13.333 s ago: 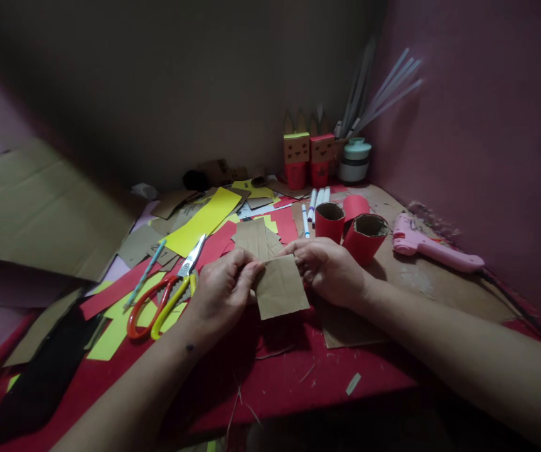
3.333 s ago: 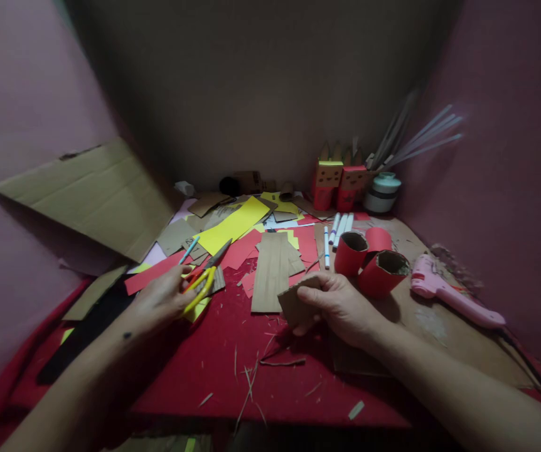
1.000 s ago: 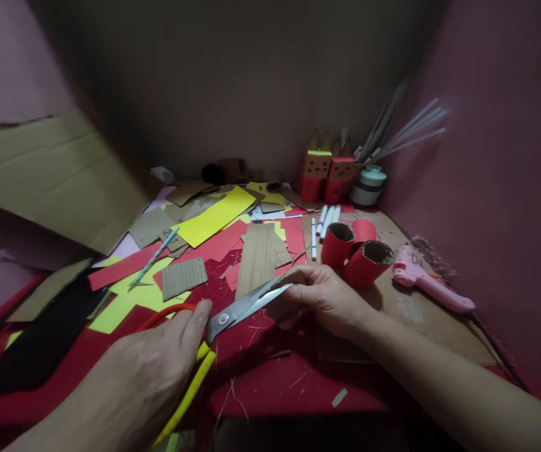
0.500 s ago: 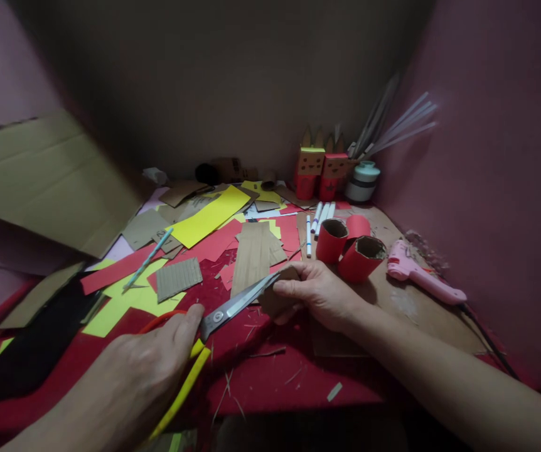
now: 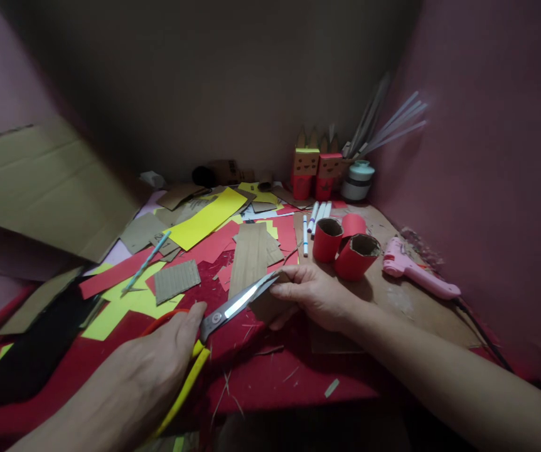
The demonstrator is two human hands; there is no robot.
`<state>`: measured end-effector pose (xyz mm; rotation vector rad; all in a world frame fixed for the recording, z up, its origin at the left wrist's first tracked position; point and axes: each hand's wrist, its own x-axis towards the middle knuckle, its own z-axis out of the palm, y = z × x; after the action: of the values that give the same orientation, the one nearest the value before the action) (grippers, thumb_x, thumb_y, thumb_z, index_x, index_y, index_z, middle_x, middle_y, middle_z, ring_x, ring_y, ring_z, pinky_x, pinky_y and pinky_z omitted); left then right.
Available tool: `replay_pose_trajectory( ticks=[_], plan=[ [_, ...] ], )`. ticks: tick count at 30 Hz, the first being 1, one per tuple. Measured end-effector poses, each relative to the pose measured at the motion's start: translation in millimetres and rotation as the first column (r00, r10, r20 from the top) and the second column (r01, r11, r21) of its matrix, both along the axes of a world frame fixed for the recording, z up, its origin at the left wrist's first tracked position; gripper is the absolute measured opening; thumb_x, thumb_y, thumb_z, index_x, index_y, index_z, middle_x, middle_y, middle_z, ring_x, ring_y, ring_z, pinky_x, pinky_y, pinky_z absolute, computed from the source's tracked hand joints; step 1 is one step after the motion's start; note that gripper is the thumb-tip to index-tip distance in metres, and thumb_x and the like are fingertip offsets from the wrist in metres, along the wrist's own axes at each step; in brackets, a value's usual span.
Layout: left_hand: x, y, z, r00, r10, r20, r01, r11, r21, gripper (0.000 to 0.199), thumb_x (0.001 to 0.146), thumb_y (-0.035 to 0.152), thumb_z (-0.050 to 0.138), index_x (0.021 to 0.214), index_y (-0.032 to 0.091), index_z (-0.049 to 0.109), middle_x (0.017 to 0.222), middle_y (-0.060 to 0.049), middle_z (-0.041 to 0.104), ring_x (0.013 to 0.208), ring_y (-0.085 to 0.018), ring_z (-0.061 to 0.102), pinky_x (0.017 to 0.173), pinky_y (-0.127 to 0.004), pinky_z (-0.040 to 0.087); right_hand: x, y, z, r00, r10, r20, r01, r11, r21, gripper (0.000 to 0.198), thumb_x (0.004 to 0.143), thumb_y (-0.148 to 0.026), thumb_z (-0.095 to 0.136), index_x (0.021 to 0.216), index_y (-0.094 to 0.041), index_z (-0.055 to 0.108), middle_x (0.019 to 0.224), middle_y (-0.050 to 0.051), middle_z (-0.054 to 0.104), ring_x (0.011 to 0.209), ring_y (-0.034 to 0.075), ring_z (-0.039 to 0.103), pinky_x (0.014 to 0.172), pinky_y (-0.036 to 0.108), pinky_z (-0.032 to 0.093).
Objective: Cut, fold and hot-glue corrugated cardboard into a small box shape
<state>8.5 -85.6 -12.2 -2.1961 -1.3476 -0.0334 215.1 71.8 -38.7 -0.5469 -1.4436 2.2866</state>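
Observation:
My left hand [image 5: 162, 355] is wrapped round the handles of a pair of scissors [image 5: 233, 309], which have one orange-red and one yellow loop. The blades point up and to the right, meeting the edge of a small brown cardboard piece [image 5: 270, 306]. My right hand [image 5: 315, 295] pinches that piece between thumb and fingers, and partly hides it. Just behind the blades a cardboard strip [image 5: 249, 254] lies on the table. Beyond my right hand stand red paper-covered tubes [image 5: 358, 257], open at the top.
A pink glue gun [image 5: 418, 270] with a cord lies at the right on a cardboard sheet [image 5: 393, 307]. White markers [image 5: 317, 216] and two decorated red figures [image 5: 305, 172] sit farther back. Yellow paper [image 5: 204, 220], red paper and cardboard scraps cover the left. A large cardboard panel [image 5: 49, 182] leans there.
The scissor blades have closed further along the cardboard's edge, and the piece has tilted slightly in my right hand. The whole view has shifted a little.

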Motion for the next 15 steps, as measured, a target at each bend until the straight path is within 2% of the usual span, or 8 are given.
replay_pose_trajectory(
  ticks=[3,6,11,15],
  plan=[
    [9,4,5.7,1.0,0.007,-0.004,-0.007,0.999,0.032,0.045,0.076,-0.004,0.023,0.094,-0.006,0.065,0.075,-0.023,0.073,0.053,-0.023,0.07,0.041,-0.027,0.055,0,0,0,1.0,0.002,-0.002,-0.002,1.0,-0.009,0.031,0.067,-0.036,0.079,0.085,-0.012,0.07,0.07,0.004,0.07,0.067,0.017,0.068,0.054,0.028,0.058],
    [7,3,5.5,1.0,-0.002,0.021,0.002,1.0,-0.009,0.042,0.073,-0.003,0.027,0.092,-0.006,0.065,0.074,-0.024,0.073,0.052,-0.023,0.07,0.041,-0.026,0.056,0,0,-1,1.0,0.006,-0.007,-0.006,1.0,-0.021,0.031,0.067,-0.038,0.079,0.083,-0.013,0.069,0.071,0.004,0.07,0.066,0.016,0.068,0.054,0.028,0.058],
    [-3,2,-1.3,0.999,0.014,0.052,-0.01,0.997,-0.074,0.043,0.078,0.001,0.027,0.103,-0.005,0.062,0.083,-0.025,0.073,0.06,-0.025,0.072,0.044,-0.028,0.057,1,1,-1,1.0,0.005,-0.009,-0.006,1.0,-0.028,0.03,0.068,-0.037,0.079,0.084,-0.013,0.07,0.074,0.005,0.07,0.07,0.017,0.068,0.056,0.028,0.058],
    [0,2,-3.2,0.996,0.029,0.08,-0.021,0.995,-0.097,0.045,0.079,0.001,0.027,0.105,-0.003,0.063,0.087,-0.024,0.074,0.063,-0.025,0.073,0.048,-0.028,0.059,1,1,-3,1.0,0.017,0.001,-0.017,1.0,-0.001,0.031,0.069,-0.036,0.078,0.088,-0.013,0.071,0.075,0.004,0.071,0.068,0.016,0.067,0.056,0.028,0.058]
  ],
)
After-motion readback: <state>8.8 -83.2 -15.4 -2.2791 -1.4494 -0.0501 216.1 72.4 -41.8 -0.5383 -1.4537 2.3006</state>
